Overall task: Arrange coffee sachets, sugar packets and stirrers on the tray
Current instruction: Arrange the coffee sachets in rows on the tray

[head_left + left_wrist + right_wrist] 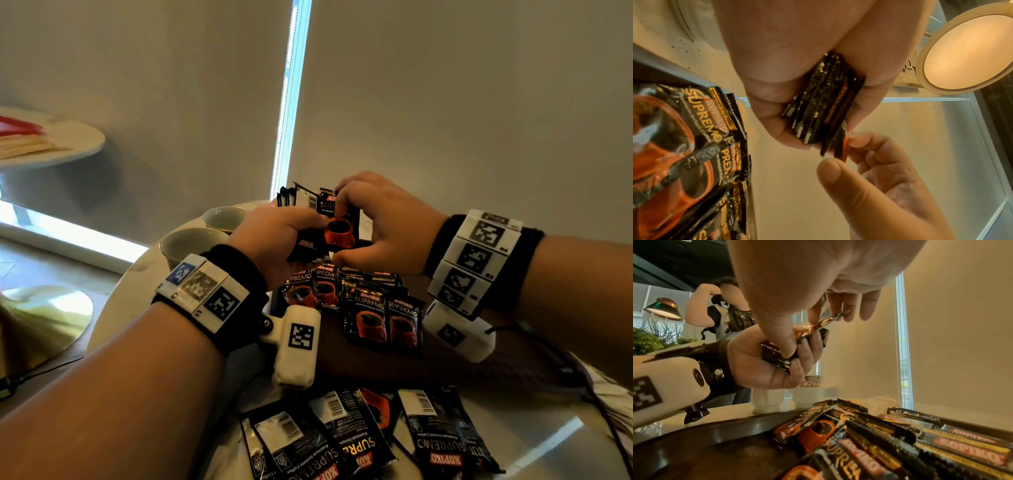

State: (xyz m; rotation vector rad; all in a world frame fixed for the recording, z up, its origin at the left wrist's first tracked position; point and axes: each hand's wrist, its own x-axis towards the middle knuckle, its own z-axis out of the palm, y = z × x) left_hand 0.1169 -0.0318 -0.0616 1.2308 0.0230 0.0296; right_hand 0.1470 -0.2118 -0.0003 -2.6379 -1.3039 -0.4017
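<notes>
My left hand (274,236) grips a stack of black coffee sachets (824,100) upright above the dark wooden tray (370,363). My right hand (373,226) pinches the front sachet of that stack (339,222), the one with a red cup printed on it, between thumb and fingers. In the right wrist view the left hand (764,363) and its stack (777,356) show from the side. Several sachets (373,308) lie face up in overlapping rows on the tray. No sugar packets or stirrers are in sight.
More sachets (363,438) lie loose on the pale round table (113,315) in front of the tray. Two cups (191,243) stand at the table's far left. A cable (596,387) trails on the right. Another person (723,311) stands behind the table.
</notes>
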